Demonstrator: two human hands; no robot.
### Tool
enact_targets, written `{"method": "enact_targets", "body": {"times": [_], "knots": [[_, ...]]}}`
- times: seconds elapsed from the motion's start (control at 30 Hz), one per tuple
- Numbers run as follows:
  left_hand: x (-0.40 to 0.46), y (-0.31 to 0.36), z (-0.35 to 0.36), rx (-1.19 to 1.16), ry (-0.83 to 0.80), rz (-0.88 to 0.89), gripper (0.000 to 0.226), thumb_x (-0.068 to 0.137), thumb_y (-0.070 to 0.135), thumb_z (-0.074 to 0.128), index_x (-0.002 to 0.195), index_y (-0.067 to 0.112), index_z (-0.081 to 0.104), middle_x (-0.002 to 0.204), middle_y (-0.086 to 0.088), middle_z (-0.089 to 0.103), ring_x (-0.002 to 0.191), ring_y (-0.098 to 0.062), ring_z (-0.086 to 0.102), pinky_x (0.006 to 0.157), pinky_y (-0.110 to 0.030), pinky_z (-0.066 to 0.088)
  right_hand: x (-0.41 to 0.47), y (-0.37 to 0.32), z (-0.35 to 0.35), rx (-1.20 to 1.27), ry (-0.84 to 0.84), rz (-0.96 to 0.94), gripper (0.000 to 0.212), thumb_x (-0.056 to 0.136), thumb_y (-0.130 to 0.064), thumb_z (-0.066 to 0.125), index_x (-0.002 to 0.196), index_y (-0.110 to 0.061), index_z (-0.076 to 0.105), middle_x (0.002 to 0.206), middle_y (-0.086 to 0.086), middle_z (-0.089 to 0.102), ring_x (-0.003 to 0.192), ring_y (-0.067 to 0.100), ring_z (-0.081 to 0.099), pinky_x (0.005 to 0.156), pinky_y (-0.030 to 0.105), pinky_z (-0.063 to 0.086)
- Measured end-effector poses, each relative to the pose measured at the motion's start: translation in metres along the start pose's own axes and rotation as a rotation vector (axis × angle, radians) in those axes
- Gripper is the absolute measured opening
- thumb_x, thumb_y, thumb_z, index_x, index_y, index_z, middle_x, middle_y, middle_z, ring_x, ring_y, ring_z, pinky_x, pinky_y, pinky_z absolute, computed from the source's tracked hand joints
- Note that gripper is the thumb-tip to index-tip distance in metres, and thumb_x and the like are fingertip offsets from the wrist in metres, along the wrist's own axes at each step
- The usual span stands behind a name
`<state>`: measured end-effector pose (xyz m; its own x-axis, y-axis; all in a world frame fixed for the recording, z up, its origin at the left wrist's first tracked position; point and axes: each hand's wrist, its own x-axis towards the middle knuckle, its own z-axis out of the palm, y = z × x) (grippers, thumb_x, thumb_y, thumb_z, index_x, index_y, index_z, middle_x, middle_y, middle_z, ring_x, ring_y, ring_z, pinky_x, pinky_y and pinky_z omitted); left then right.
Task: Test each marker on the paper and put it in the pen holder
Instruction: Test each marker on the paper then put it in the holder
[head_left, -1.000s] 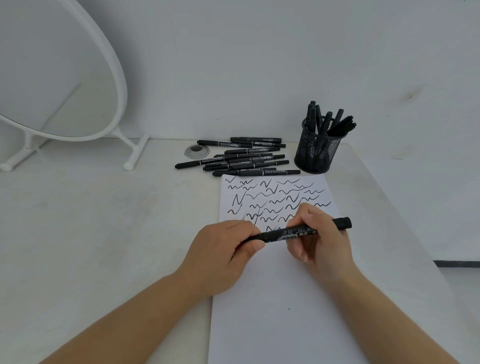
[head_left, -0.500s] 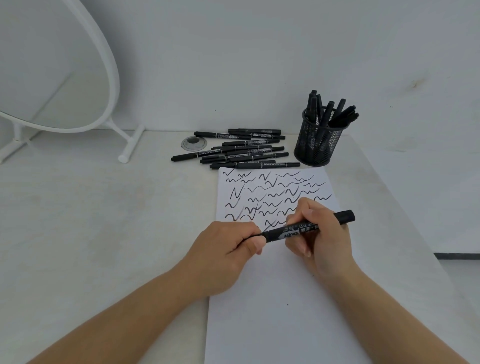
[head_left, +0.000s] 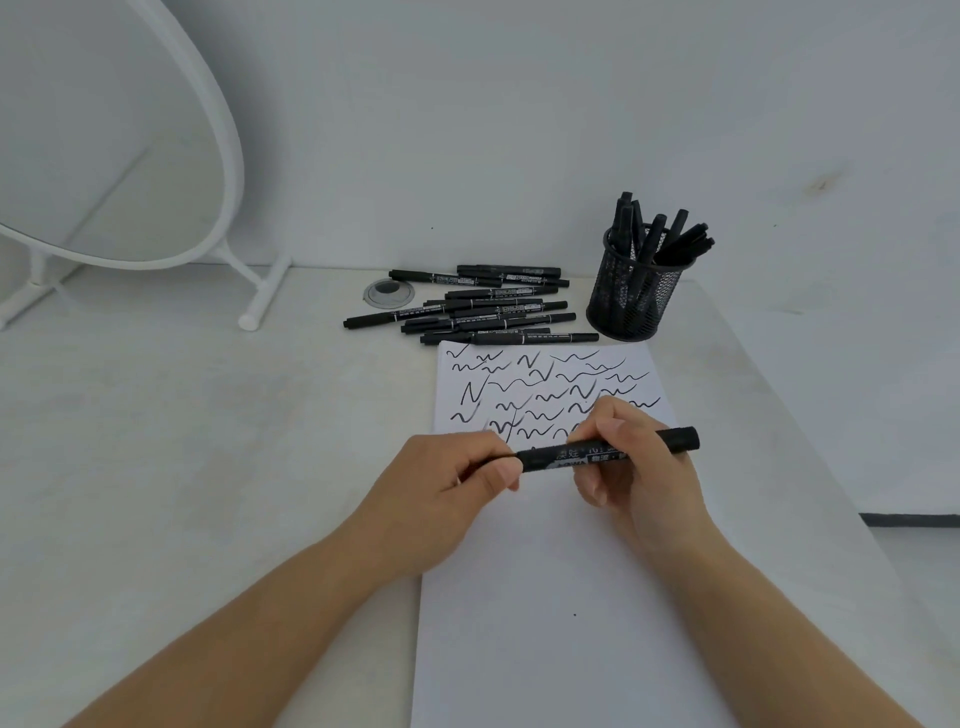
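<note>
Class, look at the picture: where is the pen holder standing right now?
In the head view, the black mesh pen holder stands at the far right of the table, just beyond the paper's far right corner, right of the loose markers.

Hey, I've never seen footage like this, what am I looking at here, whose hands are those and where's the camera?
There is no machine here. A camera worn on a person's head looks down at their own two hands. The left hand and right hand both grip one black marker, held level above a sheet of paper with squiggles on its far half. Behind the paper lies a pile of markers on the white table, beside a mesh pen holder with markers in it. A round mirror stands at the left.
</note>
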<state>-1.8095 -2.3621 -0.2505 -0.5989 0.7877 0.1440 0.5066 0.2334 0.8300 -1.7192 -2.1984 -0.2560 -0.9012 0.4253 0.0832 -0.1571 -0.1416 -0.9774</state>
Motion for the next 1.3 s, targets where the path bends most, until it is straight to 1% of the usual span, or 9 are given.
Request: {"method": "enact_targets", "body": {"times": [0.23, 0.4, 0.5, 0.63, 0.77, 0.9, 1.0, 1.13, 1.3], "knots": [[0.001, -0.007, -0.013, -0.135, 0.167, -0.040, 0.015, 0.077, 0.036, 0.053, 0.066, 0.037, 0.063, 0.056, 0.014, 0.050, 0.054, -0.003, 0.041, 0.052, -0.011, 0.031, -0.007, -0.023, -0.010, -0.325, -0.025, -0.008, 0.018, 0.080, -0.010, 0.068, 0.068, -0.022, 0.071, 0.065, 0.001, 0.068, 0.058, 0.008, 0.057, 0.052, 0.016, 0.045], [0.014, 0.002, -0.021, -0.037, 0.186, 0.007, 0.023, 0.087, 0.024, 0.059, 0.065, 0.033, 0.058, 0.052, 0.019, 0.053, 0.049, -0.001, 0.046, 0.050, -0.008, 0.033, 0.003, -0.052, -0.016, -0.688, -0.078, -0.011, 0.023, 0.074, -0.018, 0.075, 0.069, -0.040, 0.071, 0.068, -0.019, 0.068, 0.055, -0.003, 0.053, 0.053, 0.006, 0.038], [0.029, 0.013, -0.025, 0.142, 0.200, 0.063, 0.022, 0.088, 0.024, 0.057, 0.067, 0.030, 0.055, 0.056, 0.017, 0.054, 0.051, -0.002, 0.047, 0.050, -0.011, 0.032, 0.015, -0.066, -0.012, -1.050, -0.140, -0.135, 0.016, 0.076, -0.030, 0.071, 0.075, -0.045, 0.067, 0.075, -0.023, 0.065, 0.074, -0.002, 0.051, 0.064, 0.012, 0.039], [0.053, 0.034, -0.026, 0.443, 0.193, 0.211, 0.017, 0.090, 0.037, 0.051, 0.075, 0.030, 0.053, 0.059, 0.015, 0.046, 0.059, -0.005, 0.044, 0.053, -0.017, 0.027, 0.029, -0.069, -0.003, -1.495, -0.211, -0.448, 0.011, 0.082, -0.029, 0.065, 0.093, -0.028, 0.067, 0.077, -0.013, 0.065, 0.083, 0.013, 0.051, 0.063, 0.026, 0.035], [0.082, 0.045, -0.031, 0.465, 0.185, 0.269, 0.026, 0.087, 0.050, 0.043, 0.077, 0.029, 0.054, 0.064, 0.012, 0.052, 0.061, -0.007, 0.047, 0.054, -0.019, 0.033, 0.047, -0.073, -0.011, -1.450, -0.098, -0.422, 0.011, 0.087, -0.028, 0.059, 0.096, -0.022, 0.060, 0.073, -0.015, 0.052, 0.084, 0.017, 0.052, 0.066, 0.030, 0.039], [0.131, 0.028, -0.045, 0.508, 0.177, 0.076, 0.019, 0.091, 0.046, 0.043, 0.089, 0.032, 0.056, 0.077, 0.013, 0.061, 0.075, -0.009, 0.057, 0.057, -0.027, 0.037, 0.075, -0.092, -0.037, -1.162, 0.222, -0.391, 0.008, 0.084, -0.021, 0.063, 0.090, -0.022, 0.056, 0.072, -0.015, 0.061, 0.072, 0.003, 0.057, 0.064, 0.018, 0.042], [0.170, 0.001, -0.058, 0.667, 0.144, -0.071, 0.021, 0.092, 0.040, 0.047, 0.103, 0.026, 0.058, 0.101, 0.007, 0.063, 0.093, -0.015, 0.056, 0.073, -0.030, 0.044, 0.096, -0.105, -0.051, -0.921, 0.399, -0.411, 0.027, 0.081, -0.017, 0.066, 0.099, -0.030, 0.049, 0.083, -0.016, 0.063, 0.076, 0.000, 0.060, 0.062, 0.013, 0.039], [0.209, -0.026, -0.071, 0.765, 0.138, -0.087, 0.022, 0.093, 0.027, 0.044, 0.110, 0.022, 0.057, 0.112, 0.000, 0.059, 0.102, -0.020, 0.054, 0.083, -0.034, 0.044, 0.113, -0.108, -0.061, -0.740, 0.501, -0.498, 0.059, 0.081, -0.015, 0.064, 0.122, -0.044, 0.032, 0.092, -0.011, 0.061, 0.076, -0.003, 0.060, 0.061, 0.017, 0.042], [0.241, -0.050, -0.070, 0.833, 0.030, -0.164, 0.038, 0.091, 0.010, 0.040, 0.125, 0.020, 0.051, 0.129, -0.003, 0.052, 0.116, -0.023, 0.048, 0.092, -0.035, 0.041, 0.131, -0.100, -0.069, -0.846, 0.485, -0.510, 0.073, 0.083, -0.012, 0.062, 0.129, -0.052, 0.021, 0.089, -0.015, 0.059, 0.073, -0.001, 0.061, 0.063, 0.021, 0.045]]}}
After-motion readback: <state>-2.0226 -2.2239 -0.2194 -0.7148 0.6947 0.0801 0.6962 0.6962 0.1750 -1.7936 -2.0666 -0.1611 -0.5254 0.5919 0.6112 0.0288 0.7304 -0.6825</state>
